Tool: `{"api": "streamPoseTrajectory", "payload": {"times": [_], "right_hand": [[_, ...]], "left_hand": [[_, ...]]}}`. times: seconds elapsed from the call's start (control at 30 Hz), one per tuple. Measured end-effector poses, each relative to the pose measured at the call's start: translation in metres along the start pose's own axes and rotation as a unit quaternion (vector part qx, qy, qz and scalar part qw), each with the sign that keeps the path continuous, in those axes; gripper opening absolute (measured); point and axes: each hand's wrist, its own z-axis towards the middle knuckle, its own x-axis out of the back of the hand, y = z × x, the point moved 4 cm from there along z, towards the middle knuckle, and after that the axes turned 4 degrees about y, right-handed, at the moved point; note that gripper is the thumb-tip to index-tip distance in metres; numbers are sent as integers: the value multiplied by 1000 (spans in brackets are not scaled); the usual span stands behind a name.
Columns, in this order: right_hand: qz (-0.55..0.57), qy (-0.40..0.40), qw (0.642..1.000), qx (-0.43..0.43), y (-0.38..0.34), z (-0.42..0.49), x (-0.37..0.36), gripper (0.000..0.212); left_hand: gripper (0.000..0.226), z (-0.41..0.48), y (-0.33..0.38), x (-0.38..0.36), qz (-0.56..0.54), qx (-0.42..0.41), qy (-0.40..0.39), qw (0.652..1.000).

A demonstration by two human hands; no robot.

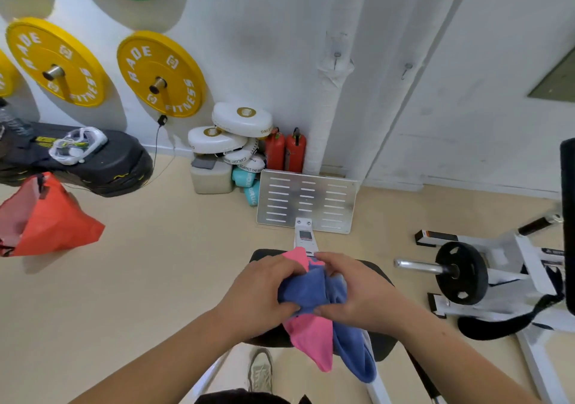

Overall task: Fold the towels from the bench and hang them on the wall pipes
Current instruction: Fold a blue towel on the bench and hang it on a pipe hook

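A blue towel [311, 288] is bunched between both my hands above the black bench pad [378, 271]. My left hand [261, 291] grips its left side and my right hand [361, 291] grips its right side. A pink towel [314, 338] lies under it, one end hanging off the near edge and a corner [297, 256] peeking out at the far side. One blue end [357, 357] also hangs down in front. White wall pipes [334, 77] run up the wall beyond the bench.
A perforated metal footplate [308, 200] stands at the bench's far end. White pads [239, 120] and red extinguishers [286, 150] sit by the wall. Yellow weight plates [161, 74] hang at left. An orange bag [46, 217] lies left; a loaded plate machine [460, 273] stands right.
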Motion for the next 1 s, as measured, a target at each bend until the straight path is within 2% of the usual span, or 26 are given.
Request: {"api": "streamPoseTrajectory", "payload": {"times": [0.13, 0.27, 0.33, 0.43, 0.53, 0.63, 0.8, 0.9, 1.0], "right_hand": [[-53, 23, 994, 92, -18, -33, -13, 60], [-11, 37, 999, 34, -3, -61, -42, 37], [28, 28, 999, 15, -3, -76, -49, 31], [89, 58, 994, 13, -9, -86, -42, 23], [167, 105, 980, 7, -27, -83, -29, 28], [227, 115, 967, 15, -56, -66, -27, 34], [291, 116, 949, 30, -128, 0, -59, 39], [322, 119, 939, 40, -180, 52, -86, 43], [331, 149, 931, 41, -232, 108, -114, 39]], "left_hand": [[46, -37, 26, 6, 36, -54, 26, 998], [41, -68, 38, 0, 46, -47, 26, 997], [42, -82, 43, 4, 35, -22, 11, 999], [47, -93, 40, 16, -18, 38, -17, 999], [46, -107, 20, 44, -154, 126, -17, 980], [48, -119, -3, 79, -240, 162, 13, 957], [44, -139, -72, 136, -293, 214, 112, 925], [44, -145, -138, 180, -327, 251, 172, 895], [41, -139, -210, 232, -358, 250, 216, 874]]}}
